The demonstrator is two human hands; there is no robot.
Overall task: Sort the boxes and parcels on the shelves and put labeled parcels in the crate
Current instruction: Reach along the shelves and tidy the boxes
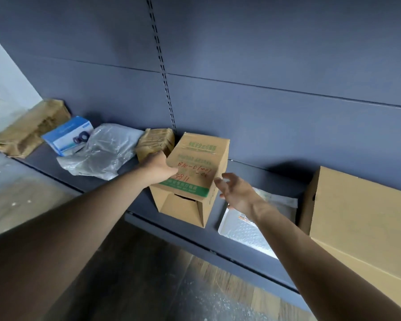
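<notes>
Surface: a dark grey-blue metal shelf [264,179], running from lower right up to far left, matt and flat.
Backdrop: a grey-blue panelled back wall [264,112] with a slotted upright strip [164,84] down its middle.
Room: a white wall [5,77] at far left and a wood-look floor [148,262] below the shelf lip.
Centre stage: the tan cardboard box with green print and red handwriting [195,163], tilted, with its lower corner hanging out past the shelf's front edge.
Left hand [159,169]: it grips that box by the left side, thumb on the printed face (the other fingers are hidden behind the box).
Right hand [235,191]: fingers spread and loosely bent, holding nothing, just beside the box's right edge; whether they touch it I cannot tell.
Behind the left hand: a brown paper-wrapped parcel [153,142] against the back wall, close to the box.
Further left: a crinkled clear plastic bag parcel [102,154], then a blue-and-white carton [67,135], then a crumpled brown paper parcel [28,128] at the shelf's end.
Right side: a silver bubble mailer [245,232] lies flat under the right wrist, reaching the front edge; a big plain cardboard box [357,216] stands just beyond it.
Open room: a bare strip of shelf shows between the plastic bag and the printed box, along the front lip.
</notes>
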